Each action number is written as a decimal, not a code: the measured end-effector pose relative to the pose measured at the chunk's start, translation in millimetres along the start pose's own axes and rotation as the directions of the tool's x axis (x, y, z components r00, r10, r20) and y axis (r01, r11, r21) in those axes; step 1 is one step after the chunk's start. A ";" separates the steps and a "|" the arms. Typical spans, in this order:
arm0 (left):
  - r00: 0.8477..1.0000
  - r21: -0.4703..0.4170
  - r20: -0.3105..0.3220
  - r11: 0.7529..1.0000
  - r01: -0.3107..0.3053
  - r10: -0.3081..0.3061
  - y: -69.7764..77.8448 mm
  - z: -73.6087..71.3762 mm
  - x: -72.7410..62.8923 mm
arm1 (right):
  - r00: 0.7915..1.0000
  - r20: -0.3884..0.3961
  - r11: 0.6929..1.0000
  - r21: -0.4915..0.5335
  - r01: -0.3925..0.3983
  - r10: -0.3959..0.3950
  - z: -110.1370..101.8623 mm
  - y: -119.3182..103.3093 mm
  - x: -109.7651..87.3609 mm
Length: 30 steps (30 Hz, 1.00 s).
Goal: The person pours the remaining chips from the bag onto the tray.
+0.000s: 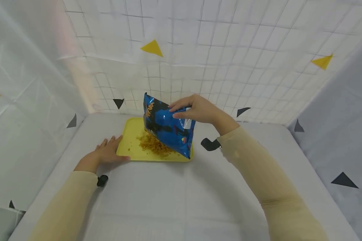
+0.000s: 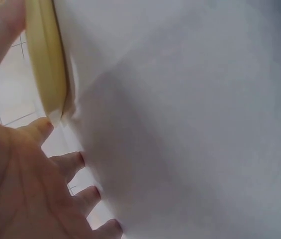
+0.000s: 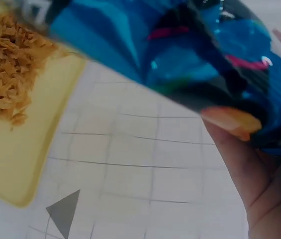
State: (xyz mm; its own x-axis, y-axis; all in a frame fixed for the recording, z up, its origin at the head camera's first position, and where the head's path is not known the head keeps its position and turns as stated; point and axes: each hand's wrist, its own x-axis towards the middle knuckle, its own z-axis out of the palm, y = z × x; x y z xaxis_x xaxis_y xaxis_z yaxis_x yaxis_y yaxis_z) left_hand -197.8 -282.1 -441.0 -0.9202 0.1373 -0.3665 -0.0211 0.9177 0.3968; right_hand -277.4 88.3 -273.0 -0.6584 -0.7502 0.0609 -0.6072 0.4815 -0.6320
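My right hand point(image 1: 202, 110) grips a shiny blue snack bag point(image 1: 166, 125) by its right upper part, thumb on the near face. Tilted, the bag hangs over the right half of a yellow rectangular tray point(image 1: 132, 127). Under it lies a heap of golden-brown flaky crumbs point(image 1: 155, 145), close below the bag's lower edge. At the tray's left front corner is my left hand point(image 1: 108, 152), fingers spread, with the thumb along the front rim. The left wrist view shows its fingertips point(image 2: 75, 160) beside the tray wall. The right wrist view shows crumbs point(image 3: 6, 69) on the tray and the bag in front.
A white cloth-covered table point(image 1: 151, 194) carries the tray near its back. White sheeted walls rise behind and on both sides; the back one point(image 1: 223, 67) has a grid of lines. Yellow and dark triangles mark the walls. A dark wrist device point(image 1: 210, 144) juts from the right sleeve.
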 end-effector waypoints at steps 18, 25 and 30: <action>1.000 -0.009 -0.006 1.000 -0.013 0.013 7.1 2.3 4.2 | 0.995 -0.070 0.998 -0.007 -0.065 0.064 -15.9 14.7 -16.5; 1.000 -0.003 0.002 1.000 -0.007 0.007 6.0 2.5 4.5 | 0.996 -0.060 0.998 -0.017 -0.066 0.065 -15.6 19.3 -21.7; 1.000 -0.004 0.003 1.000 -0.006 0.006 8.5 1.0 2.2 | 0.997 -0.055 0.998 -0.028 -0.064 0.062 -18.4 17.9 -26.8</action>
State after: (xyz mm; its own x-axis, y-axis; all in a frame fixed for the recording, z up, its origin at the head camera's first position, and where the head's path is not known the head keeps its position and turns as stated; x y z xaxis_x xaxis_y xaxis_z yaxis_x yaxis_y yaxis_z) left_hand -199.6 -273.7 -439.3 -0.9190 0.1443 -0.3668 -0.0169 0.9153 0.4024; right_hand -278.8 125.3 -271.7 -0.7186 -0.6925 0.0639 -0.5759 0.5410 -0.6129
